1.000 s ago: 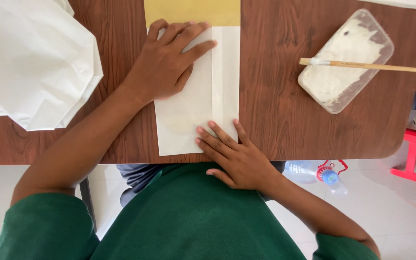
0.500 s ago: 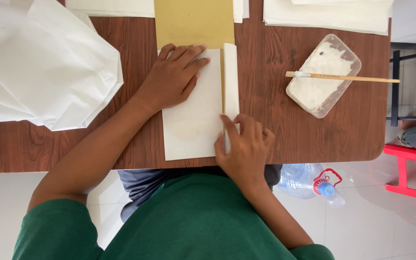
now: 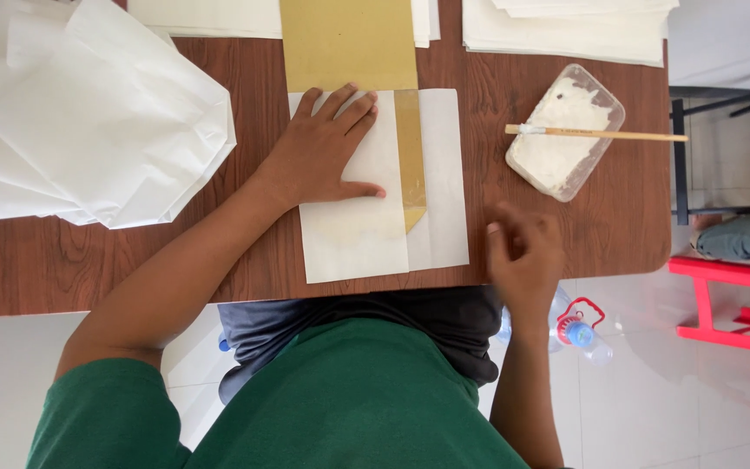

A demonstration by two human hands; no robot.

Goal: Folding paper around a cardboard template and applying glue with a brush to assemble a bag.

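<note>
While a clear plastic paste tub (image 3: 564, 130) with brush (image 3: 596, 133) sits right of the folded white paper sheet (image 3: 379, 234), our left hand (image 3: 321, 152) presses it flat; right hand (image 3: 524, 256) hovers loosely curled, empty.

A brown wood-grain table with rounded corners (image 3: 618, 226) carries a heap of loose white paper sheets (image 3: 88, 130) at far left, a folded white paper sheet (image 3: 353, 243) over a tan card strip (image 3: 349, 43) in the middle, flat white paper stacks (image 3: 566, 30) along the far edge, and a clear plastic tub of white paste (image 3: 562, 139) at right.
</note>
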